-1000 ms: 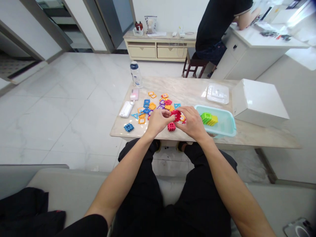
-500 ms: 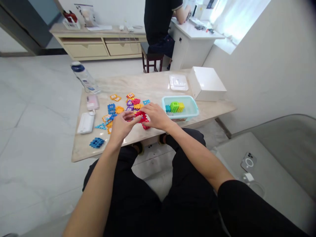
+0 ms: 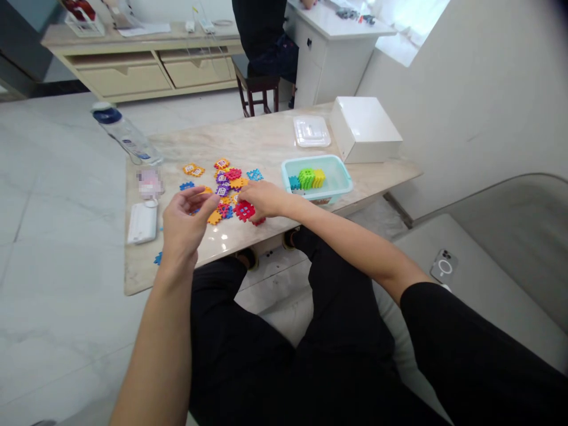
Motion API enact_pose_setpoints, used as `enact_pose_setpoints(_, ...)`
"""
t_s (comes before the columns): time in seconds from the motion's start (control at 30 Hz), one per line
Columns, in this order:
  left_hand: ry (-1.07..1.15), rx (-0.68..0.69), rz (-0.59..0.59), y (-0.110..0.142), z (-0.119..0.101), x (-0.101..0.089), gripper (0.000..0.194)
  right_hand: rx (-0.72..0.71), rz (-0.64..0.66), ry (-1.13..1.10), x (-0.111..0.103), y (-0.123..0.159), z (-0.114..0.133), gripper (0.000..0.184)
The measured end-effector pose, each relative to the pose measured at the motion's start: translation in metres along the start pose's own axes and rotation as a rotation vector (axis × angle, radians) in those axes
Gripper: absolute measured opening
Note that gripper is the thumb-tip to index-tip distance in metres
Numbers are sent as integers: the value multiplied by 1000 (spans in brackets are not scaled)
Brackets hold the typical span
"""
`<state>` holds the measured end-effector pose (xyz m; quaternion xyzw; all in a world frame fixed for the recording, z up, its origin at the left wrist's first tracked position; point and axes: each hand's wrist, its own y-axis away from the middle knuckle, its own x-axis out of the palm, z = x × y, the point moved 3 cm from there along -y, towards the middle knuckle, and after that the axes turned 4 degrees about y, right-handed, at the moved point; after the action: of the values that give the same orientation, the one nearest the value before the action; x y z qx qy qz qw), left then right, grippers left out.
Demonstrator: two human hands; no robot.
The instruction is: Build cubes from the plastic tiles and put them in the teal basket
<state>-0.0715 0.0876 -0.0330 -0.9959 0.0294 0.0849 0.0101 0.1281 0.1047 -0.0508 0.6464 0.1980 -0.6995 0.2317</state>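
Observation:
My right hand (image 3: 262, 200) rests on the marble table (image 3: 248, 148), its fingers closed on a red block assembly (image 3: 245, 210) made of toothed square tiles. My left hand (image 3: 185, 223) hovers above the table's near edge, empty, fingers loosely curled and apart, a short way left of the red piece. Several loose toothed tiles (image 3: 220, 180) in orange, blue, purple and red lie scattered behind both hands. A teal tub (image 3: 341, 178) to the right holds a green cube (image 3: 306, 177), a yellow piece and a blue piece.
A clear lid (image 3: 311, 131) and a white box (image 3: 364, 128) sit behind the tub. A water bottle (image 3: 126, 135), a pink item (image 3: 149, 180) and a white case (image 3: 142, 222) are on the left. A person sits at a white desk (image 3: 331, 35). A phone (image 3: 442, 266) lies on the sofa.
My left hand has let go of the red piece and pulled back left, opening. My right hand has lowered the piece toward the table. The view has swung right.

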Motion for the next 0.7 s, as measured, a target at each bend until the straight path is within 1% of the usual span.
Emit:
enact_pose_setpoints(0.07, -68, 41, -46, -1, 2, -1, 61, 18, -14, -30, -1, -3, -9, 45)
enact_pose_setpoints(0.13, -180, 73, -68, -3, 5, -3, 57, 54, 36, -81, 3, -3, -21, 44)
enact_pose_setpoints(0.17, -242, 102, -52, -4, 5, -3, 56, 84, 65, -100, 6, -3, -28, 42)
enact_pose_setpoints(0.2, -283, 131, -34, -6, 5, -3, 55, 112, 66, -108, 10, -2, -33, 40)
enact_pose_setpoints(0.3, -334, 198, -1, -11, 2, -3, 49, 143, 66, -112, 20, -1, -42, 37)
enact_pose_setpoints(0.43, -410, 233, -19, -11, 2, -5, 41, 121, 124, -47, 31, -4, -36, 39)
enact_pose_setpoints(0.57, -456, 208, -25, -3, 12, -10, 46, 100, 152, 36, 42, -13, -26, 40)
enact_pose_setpoints(0.7, -469, 177, -34, 3, 23, -20, 49, 113, 206, 59, 50, -17, -26, 45)
